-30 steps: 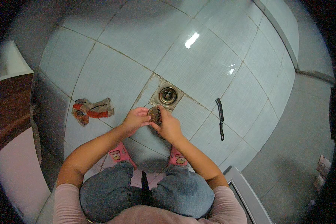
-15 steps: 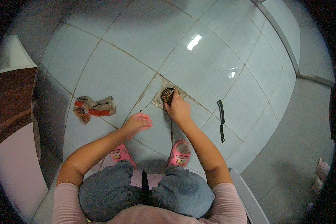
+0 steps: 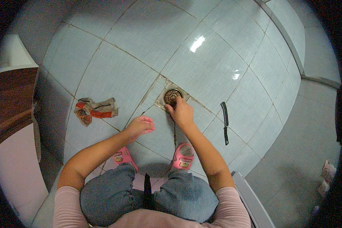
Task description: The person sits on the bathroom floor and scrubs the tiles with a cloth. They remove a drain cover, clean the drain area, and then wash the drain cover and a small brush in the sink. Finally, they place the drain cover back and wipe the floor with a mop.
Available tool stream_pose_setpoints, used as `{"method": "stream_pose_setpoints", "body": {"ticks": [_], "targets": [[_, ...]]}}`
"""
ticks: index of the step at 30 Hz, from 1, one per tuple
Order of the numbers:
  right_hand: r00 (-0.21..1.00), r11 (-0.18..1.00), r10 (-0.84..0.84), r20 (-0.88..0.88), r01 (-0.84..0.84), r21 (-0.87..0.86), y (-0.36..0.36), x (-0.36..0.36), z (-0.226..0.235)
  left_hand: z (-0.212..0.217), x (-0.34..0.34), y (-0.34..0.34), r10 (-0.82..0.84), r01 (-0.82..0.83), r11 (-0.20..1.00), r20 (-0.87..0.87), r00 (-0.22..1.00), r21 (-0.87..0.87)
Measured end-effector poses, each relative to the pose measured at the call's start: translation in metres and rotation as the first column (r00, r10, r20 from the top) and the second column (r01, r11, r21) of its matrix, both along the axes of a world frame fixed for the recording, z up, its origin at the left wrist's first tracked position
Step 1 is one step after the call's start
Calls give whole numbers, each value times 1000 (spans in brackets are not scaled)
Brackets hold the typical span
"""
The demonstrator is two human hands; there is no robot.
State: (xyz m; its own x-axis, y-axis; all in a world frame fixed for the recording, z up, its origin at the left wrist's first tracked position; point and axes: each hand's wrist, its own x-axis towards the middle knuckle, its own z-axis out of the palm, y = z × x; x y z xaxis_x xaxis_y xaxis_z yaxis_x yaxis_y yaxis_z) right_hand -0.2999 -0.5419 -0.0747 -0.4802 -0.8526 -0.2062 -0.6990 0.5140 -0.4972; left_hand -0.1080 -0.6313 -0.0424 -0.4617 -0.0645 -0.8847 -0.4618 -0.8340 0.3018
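A round metal drain strainer (image 3: 173, 94) full of small holes sits in a square drain frame (image 3: 160, 99) in the tiled floor. My right hand (image 3: 183, 114) reaches down to it, fingertips at the strainer's near right edge, thumb spread apart by the near side of the frame. What lies beneath those fingertips is hidden. Left of the drain, my left hand (image 3: 140, 127) hovers above the tiles with loosely curled fingers and nothing visible in it. To the right lies a long, narrow black tool (image 3: 225, 121) with a hole in its handle end.
Crumpled grey and orange-red fabric, perhaps work gloves (image 3: 97, 110), lies on the left tiles. My feet, in pink clogs (image 3: 183, 157), flank the space before the drain. A brown and white piece of furniture (image 3: 15, 102) stands left; a grey raised edge (image 3: 285, 36) curves along the right.
My right hand has drawn slightly back from the strainer's right side toward its near edge, so more of the holes show. The left hand stays in place.
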Motion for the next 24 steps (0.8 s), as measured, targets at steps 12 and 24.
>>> {"method": "stream_pose_setpoints", "body": {"ticks": [12,24], "targets": [[154,873,-395,906,370,318,41,18,-12,-4,-5,2,2,-22,990,-146,989,-136],[397,763,-511,763,618,189,9,-24,-44,-13,5,0,-85,82,993,-36,996,-79]]}}
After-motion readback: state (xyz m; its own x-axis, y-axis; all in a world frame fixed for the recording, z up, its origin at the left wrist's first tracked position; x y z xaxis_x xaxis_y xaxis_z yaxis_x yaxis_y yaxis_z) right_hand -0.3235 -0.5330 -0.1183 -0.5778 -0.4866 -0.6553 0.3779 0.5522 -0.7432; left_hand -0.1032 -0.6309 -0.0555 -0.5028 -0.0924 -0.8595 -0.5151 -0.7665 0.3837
